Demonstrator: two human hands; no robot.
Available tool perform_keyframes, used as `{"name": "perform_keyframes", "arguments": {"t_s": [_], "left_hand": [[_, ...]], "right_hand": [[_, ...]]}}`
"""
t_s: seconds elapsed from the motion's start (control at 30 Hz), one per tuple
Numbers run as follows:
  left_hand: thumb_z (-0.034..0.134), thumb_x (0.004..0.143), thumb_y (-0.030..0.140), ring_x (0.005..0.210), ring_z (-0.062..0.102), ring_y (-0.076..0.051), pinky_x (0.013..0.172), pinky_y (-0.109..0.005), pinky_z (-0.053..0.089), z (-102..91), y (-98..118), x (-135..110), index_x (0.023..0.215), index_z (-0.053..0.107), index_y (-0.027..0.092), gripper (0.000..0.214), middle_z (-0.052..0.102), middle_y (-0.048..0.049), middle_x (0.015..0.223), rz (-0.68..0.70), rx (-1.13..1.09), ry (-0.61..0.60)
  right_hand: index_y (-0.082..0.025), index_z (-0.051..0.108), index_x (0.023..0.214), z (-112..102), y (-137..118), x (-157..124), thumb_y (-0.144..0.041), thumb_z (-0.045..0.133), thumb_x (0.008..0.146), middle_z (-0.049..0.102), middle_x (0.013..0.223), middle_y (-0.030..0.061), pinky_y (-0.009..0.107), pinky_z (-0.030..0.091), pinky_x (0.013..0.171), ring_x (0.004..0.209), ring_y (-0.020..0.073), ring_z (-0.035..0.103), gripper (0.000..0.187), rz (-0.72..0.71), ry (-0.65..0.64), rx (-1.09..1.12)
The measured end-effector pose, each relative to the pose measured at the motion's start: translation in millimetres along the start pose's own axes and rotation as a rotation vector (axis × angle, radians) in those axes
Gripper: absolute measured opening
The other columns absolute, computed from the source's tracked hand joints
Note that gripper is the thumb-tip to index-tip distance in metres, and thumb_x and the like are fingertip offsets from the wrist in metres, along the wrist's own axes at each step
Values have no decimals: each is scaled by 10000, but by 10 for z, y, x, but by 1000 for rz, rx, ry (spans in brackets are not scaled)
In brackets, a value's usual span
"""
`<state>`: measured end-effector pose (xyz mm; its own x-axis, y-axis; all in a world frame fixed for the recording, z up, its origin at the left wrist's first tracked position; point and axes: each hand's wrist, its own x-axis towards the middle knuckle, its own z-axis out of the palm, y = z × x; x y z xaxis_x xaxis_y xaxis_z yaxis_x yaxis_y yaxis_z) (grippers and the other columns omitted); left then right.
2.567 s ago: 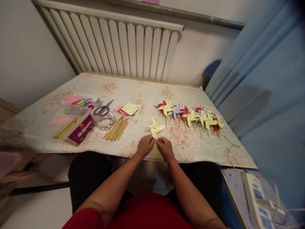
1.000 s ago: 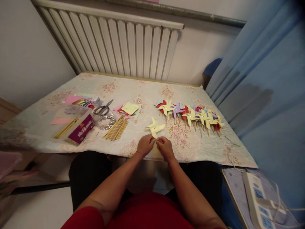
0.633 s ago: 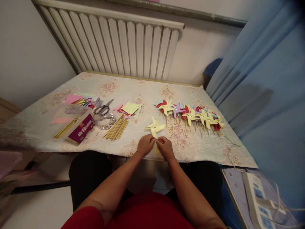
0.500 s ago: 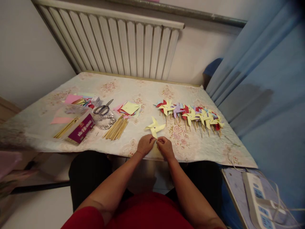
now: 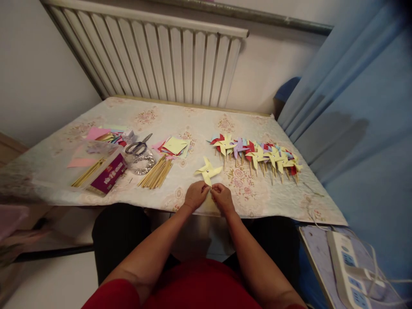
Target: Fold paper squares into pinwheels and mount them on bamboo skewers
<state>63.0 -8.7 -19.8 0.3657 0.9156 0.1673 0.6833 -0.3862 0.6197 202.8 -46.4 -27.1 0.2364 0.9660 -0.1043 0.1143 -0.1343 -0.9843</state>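
Note:
A yellow paper pinwheel (image 5: 207, 171) with a small metal pin at its centre stands at the near edge of the table (image 5: 193, 124). My left hand (image 5: 196, 195) and my right hand (image 5: 221, 197) meet just below it, both with fingers pinched on its lower end, where its stick is hidden by my fingers. To the right lies a row of several finished pinwheels (image 5: 257, 155) in yellow, red and purple, on wooden sticks.
A bundle of wooden sticks (image 5: 156, 172), scissors (image 5: 138, 146), a stack of coloured paper squares (image 5: 174, 146) and a purple box (image 5: 104, 174) lie to the left. A radiator (image 5: 167, 56) stands behind the table, a blue curtain (image 5: 354, 107) at right, a power strip (image 5: 349, 270) near right.
Almost nothing differs: both hands stay pinched at the pinwheel's base, and the whole view has shifted a few pixels.

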Motion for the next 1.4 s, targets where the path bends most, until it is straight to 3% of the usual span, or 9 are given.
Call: {"name": "perform_keyframes", "arguments": {"t_s": [0.6,1.4], "left_hand": [[510,874,342,771,558,-179,728,-298,389,22,-28,1,810,615,183,202,645,-39,798,18,-2,13],[461,885,290,836,596,-166,792,-281,427,-30,-28,6,870,649,190,214,678,-38,871,19,-133,-23]], "right_hand": [[-191,614,800,-6,-28,14,-304,621,654,558,564,-46,228,396,471,480,110,483,184,20,-19,-5],[-180,573,808,148,-106,85,-304,626,595,570,559,-60,208,402,440,448,94,506,252,75,-12,140]]}}
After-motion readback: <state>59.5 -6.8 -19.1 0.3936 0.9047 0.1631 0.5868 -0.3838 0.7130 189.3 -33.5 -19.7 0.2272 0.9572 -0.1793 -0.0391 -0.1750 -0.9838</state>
